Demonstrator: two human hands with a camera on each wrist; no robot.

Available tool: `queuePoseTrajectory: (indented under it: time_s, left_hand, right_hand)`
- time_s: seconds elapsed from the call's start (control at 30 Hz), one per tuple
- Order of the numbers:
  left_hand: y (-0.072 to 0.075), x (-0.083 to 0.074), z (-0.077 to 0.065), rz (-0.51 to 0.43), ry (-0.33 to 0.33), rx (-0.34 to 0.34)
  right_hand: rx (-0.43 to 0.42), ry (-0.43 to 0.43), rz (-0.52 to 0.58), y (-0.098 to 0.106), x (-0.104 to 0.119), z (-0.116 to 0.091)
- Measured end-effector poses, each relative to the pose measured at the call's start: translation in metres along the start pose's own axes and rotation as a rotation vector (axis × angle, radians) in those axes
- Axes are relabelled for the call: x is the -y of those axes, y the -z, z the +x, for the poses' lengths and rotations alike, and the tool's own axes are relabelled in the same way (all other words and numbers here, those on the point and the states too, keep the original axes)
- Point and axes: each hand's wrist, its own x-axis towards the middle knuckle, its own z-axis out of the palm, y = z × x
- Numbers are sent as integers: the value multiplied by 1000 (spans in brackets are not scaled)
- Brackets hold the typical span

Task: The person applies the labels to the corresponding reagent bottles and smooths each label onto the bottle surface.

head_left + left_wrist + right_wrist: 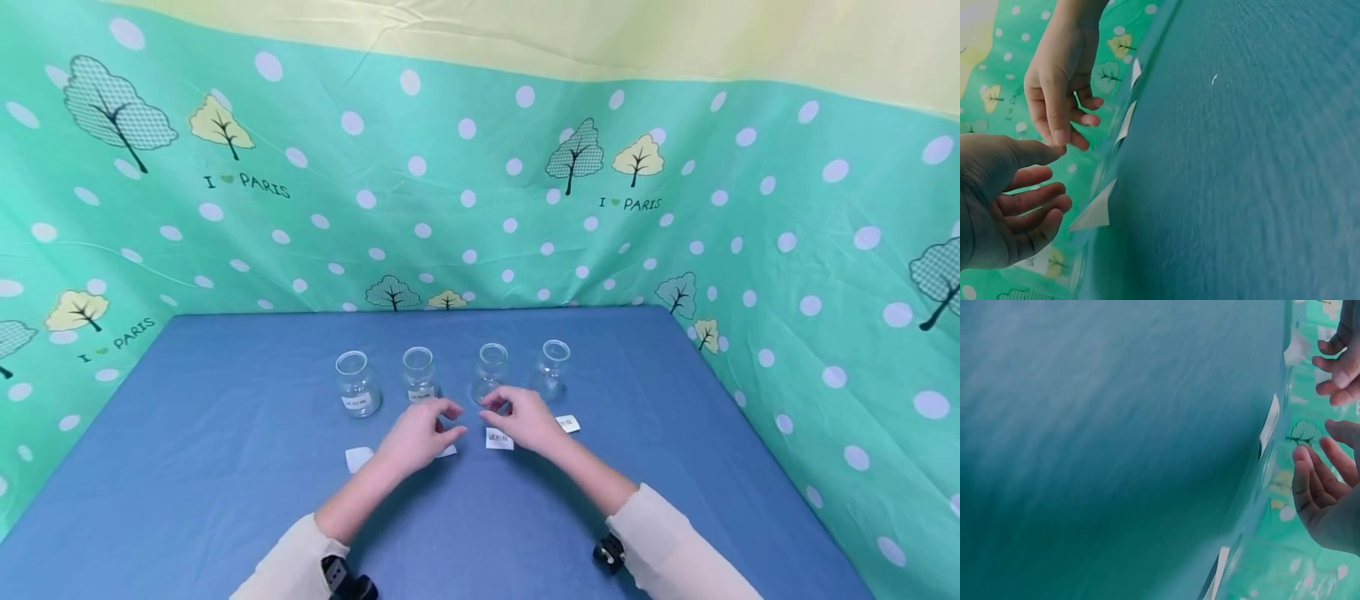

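My left hand [420, 435] hovers in front of the second glass jar [418, 363], its fingers loosely bent with nothing between them. Facing it across a small gap, my right hand [522, 417] is also bare, close in front of the third jar [492, 358] and over a printed paper label [499, 439]. In the left wrist view, both hands show relaxed fingers, and a white paper piece [1096, 212] with a raised edge is below the left one. The right wrist view shows my right hand [1332, 494] near another raised paper label [1269, 425].
The leftmost jar [358, 385] and the second carry printed labels. A fourth jar [553, 367] stands at the right end of the row. Paper pieces lie at left [358, 458] and right [568, 423] on the blue tablecloth [480, 533]. A patterned green curtain [465, 167] hangs behind.
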Motion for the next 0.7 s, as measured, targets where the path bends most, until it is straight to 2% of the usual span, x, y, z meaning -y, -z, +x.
queuePoseTrajectory:
  time_s: [0.2, 0.33, 0.47, 0.57, 0.7]
  left_hand:
    - [-10, -4, 5, 16, -84, 85]
    - [-17, -6, 9, 28, -118, 134]
    - [-23, -8, 12, 40, -121, 156]
    - [-27, -9, 13, 84, -115, 154]
    - [-31, -9, 15, 114, -92, 148]
  right_hand:
    - [58, 19, -59, 8, -14, -9]
    - [100, 37, -98, 12, -19, -14]
    - [104, 81, -229, 15, -22, -18]
    - [107, 108, -337, 15, -23, -21]
    - [132, 104, -388, 15, -23, -23]
